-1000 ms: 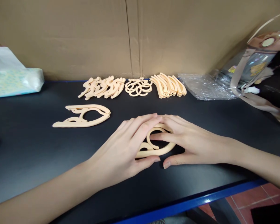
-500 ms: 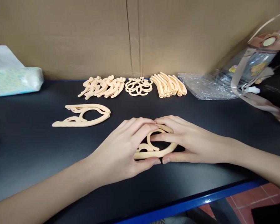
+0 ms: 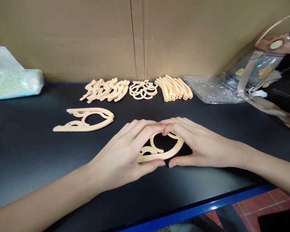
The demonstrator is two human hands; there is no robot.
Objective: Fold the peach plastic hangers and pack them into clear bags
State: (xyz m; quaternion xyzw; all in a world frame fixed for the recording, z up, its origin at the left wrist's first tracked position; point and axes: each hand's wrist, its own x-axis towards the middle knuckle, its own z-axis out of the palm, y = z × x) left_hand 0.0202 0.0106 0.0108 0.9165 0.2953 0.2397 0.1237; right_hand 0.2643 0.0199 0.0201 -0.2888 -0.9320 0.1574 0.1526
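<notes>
A cream plastic folding hanger [image 3: 168,155] lies low over the table in front of me, its two arms folded and its hook curved between them. My left hand [image 3: 122,149] grips its left part, fingers over the far side and thumb along the near side; the hanger's left end is hidden underneath. Around its right end curves my right hand [image 3: 203,143], fingertips on the far arm and thumb near the closer edge. The fingertips of both hands meet at the far side. Another folded hanger [image 3: 94,128] rests on the table to the left.
Along the back of the black table [image 3: 26,138] lie piles of wavy cream pieces [image 3: 106,90], hooks [image 3: 143,90] and curved arms [image 3: 175,88]. A clear plastic bag [image 3: 207,90] and a strapped bottle [image 3: 268,64] are at right, a tissue pack [image 3: 16,80] at left. Cardboard [image 3: 87,38] stands behind.
My right index finger has drawn back from inside the hook ring to the hanger's far side, uncovering the ring's opening. Both hands still surround the hanger.
</notes>
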